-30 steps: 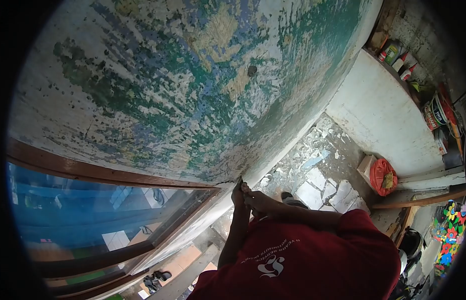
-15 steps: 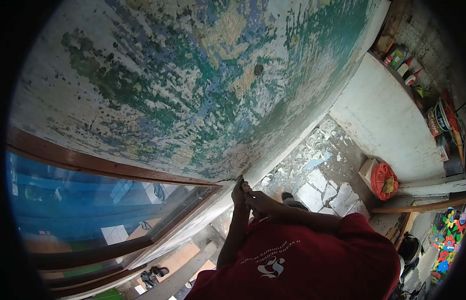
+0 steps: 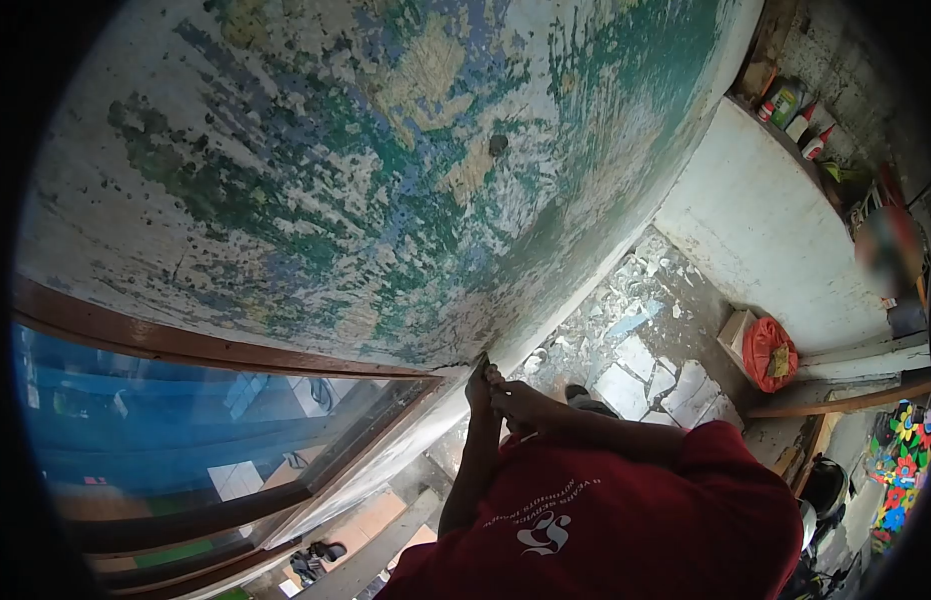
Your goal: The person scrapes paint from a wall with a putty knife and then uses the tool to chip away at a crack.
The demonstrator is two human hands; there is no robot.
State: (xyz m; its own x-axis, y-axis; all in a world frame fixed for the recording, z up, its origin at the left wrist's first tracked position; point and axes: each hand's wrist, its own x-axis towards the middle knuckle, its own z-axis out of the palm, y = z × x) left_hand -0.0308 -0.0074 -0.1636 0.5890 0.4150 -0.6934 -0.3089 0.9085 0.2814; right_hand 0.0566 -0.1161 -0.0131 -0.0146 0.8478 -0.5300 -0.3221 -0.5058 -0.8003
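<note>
Both my hands are together at the lower edge of a wall (image 3: 386, 170) with patchy, peeling green, blue and cream paint. My left hand (image 3: 478, 388) is closed, close to the wall's edge beside the corner of the brown window frame (image 3: 236, 350). My right hand (image 3: 518, 402) is closed just behind it. Both grip something slim, mostly covered by the fingers. A small dark tip shows at the wall, and a pale end shows below my right hand. What it is I cannot make out.
Paint flakes (image 3: 626, 290) and broken white tiles (image 3: 626, 390) cover the floor to the right. A red bag (image 3: 771, 355) sits by a low white wall (image 3: 776, 230). Bottles (image 3: 786, 100) stand on the ledge above. Glass with blue behind it (image 3: 186, 400) lies left. Dark sandals (image 3: 316, 560) are at lower left.
The view has shifted slightly, so the wall appears a little further left. My hands stay closed together at nearly the same spot on the wall's edge.
</note>
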